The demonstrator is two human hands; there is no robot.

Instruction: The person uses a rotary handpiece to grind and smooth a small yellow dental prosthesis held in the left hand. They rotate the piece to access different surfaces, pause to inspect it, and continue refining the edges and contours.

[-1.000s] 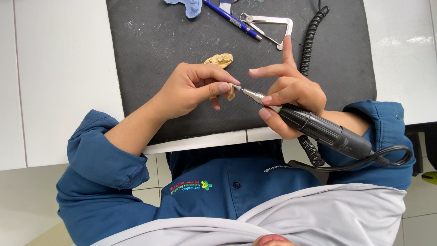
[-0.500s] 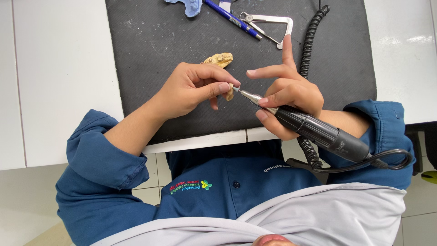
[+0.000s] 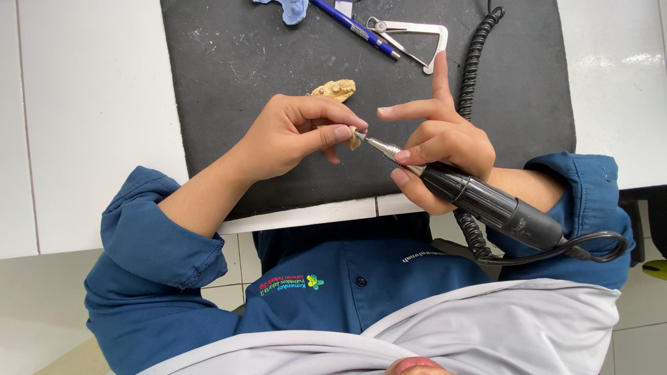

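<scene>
Above the dark mat [image 3: 236, 76] that covers the middle of the white desk [image 3: 90, 118], we work with both hands close together. Our left hand [image 3: 292, 139] pinches a small tan piece [image 3: 355, 139] between the thumb and the fingers [image 3: 338, 133]; only a little of the piece shows past the fingertips, so we cannot tell its full shape. Our right hand [image 3: 441, 149] grips a black rotary handpiece [image 3: 486, 205] like a pen, with the index finger stretched out and another finger pointing up. The thin metal tip [image 3: 368, 141] of the handpiece touches the small piece, or is just beside it. A black coiled cable [image 3: 474, 66] runs from the back of the handpiece, under the right forearm, and up across the mat.

Just behind the left hand, a tan dental cast [image 3: 335, 89] lies on the mat, apart from the fingers. At the far edge of the mat we see a blue pen [image 3: 356, 29], a metal caliper [image 3: 410, 38] touching it, and a pale blue lump [image 3: 292, 10] that is cut by the picture border.
</scene>
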